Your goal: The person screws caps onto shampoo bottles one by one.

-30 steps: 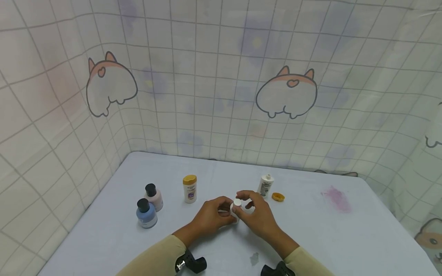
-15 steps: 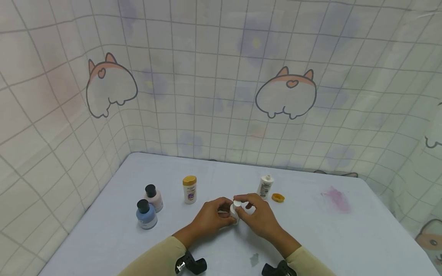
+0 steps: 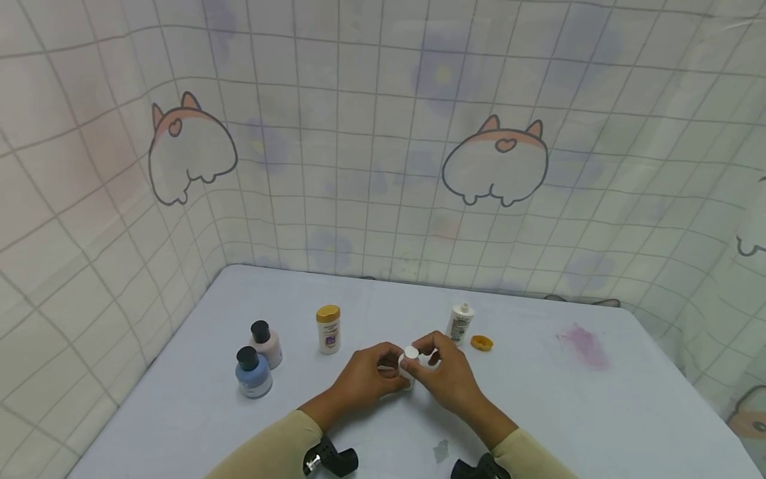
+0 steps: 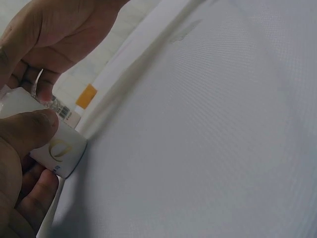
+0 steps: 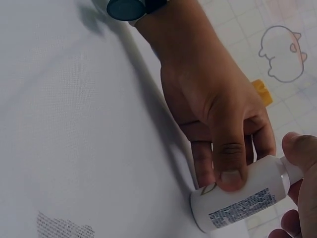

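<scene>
Between both hands, a small white bottle (image 5: 242,198) stands upright on the table, with a gold ring mark and a block of fine print. My left hand (image 3: 362,376) grips its body, thumb on one side and fingers on the other. At the top, my right hand (image 3: 445,376) has its thumb and curled index finger at the white cap (image 3: 411,352). The right wrist view shows the right thumb pressed against the cap, which is partly covered. In the left wrist view the bottle (image 4: 64,144) has its base close to the white cloth.
Behind the right hand stand an uncapped white bottle (image 3: 460,322) and a loose yellow cap (image 3: 481,342). A yellow-capped white bottle (image 3: 329,336) is at back left. Farther left are a blue bottle (image 3: 254,378) and a pale pink bottle (image 3: 269,347), both black-capped.
The right fingers closed over the cap half a second ago; now the index finger has drawn back and the thumb lies across the cap's front. The left hand and bottle stay in place.
</scene>
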`<state>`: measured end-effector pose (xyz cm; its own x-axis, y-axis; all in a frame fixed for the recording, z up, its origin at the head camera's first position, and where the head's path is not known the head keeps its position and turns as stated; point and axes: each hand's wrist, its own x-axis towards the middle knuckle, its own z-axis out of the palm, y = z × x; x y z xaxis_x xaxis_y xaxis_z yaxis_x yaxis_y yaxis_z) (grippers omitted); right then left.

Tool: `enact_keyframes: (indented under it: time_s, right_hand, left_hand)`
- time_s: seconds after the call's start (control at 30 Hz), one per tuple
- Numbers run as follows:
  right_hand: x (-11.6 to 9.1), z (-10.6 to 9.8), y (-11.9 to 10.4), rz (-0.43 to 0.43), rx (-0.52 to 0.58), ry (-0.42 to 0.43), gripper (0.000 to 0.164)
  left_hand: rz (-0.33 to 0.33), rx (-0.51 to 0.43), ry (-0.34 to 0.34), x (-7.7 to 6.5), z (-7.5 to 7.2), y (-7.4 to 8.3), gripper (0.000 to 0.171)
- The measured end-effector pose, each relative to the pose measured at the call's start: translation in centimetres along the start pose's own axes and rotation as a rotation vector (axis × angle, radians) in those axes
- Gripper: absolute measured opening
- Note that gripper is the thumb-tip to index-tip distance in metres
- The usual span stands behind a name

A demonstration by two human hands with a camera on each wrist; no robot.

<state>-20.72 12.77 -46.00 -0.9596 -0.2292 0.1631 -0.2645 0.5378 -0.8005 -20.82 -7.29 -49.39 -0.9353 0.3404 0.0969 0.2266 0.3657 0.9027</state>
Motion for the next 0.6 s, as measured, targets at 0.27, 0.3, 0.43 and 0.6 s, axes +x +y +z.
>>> enact_keyframes:
  time_s: [0.27, 0.3, 0.43, 0.6]
  right_hand:
    - [-0.06, -0.51, 0.05, -0.094, -0.029, -0.055, 0.033]
    - [-0.04, -0.57, 0.04, -0.113, -0.027, -0.065, 0.032]
    - [0.05, -0.73, 0.04, -0.147, -0.02, -0.09, 0.03]
    - [0.17, -0.92, -0.05, -0.154, -0.04, -0.094, 0.035]
  left_hand:
    - [0.002, 0.004, -0.005, -0.06, -0.12, -0.16, 0.042]
    - [0.002, 0.002, -0.005, -0.05, -0.12, -0.2, 0.042]
    - [0.001, -0.012, -0.008, -0.03, -0.08, -0.29, 0.044]
    - [-0.006, -0.02, -0.005, 0.02, -0.07, -0.14, 0.046]
